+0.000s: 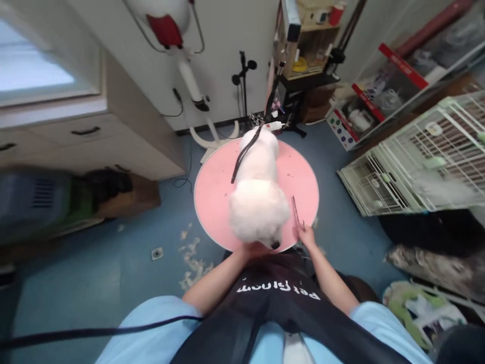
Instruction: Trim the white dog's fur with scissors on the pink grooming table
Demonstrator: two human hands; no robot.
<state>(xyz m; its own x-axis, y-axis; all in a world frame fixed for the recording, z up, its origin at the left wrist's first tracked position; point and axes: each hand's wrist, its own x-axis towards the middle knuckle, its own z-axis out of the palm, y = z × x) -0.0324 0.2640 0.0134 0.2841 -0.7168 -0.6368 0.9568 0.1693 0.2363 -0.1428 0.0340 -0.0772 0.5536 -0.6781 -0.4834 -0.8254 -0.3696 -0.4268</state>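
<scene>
A white fluffy dog (258,202) stands on a round pink grooming table (212,192), its head turned down toward me and its dark nose near the table's front edge. My left hand (254,249) holds the dog's chin from below; most of its fingers are hidden under the fur. To the right of the head, my right hand (304,235) is closed round the handles of a pair of scissors (295,210). The blades point away from me, beside the dog's face and apart from it. A black strap (246,154) lies across the dog's back.
Behind the table stand a white dryer on a stand (189,81) and a wooden shelf (314,35). Wire cages (401,172) are on the right, a drawer cabinet (125,126) on the left. Cut fur (193,258) litters the blue floor. A black cord (113,331) runs by my left arm.
</scene>
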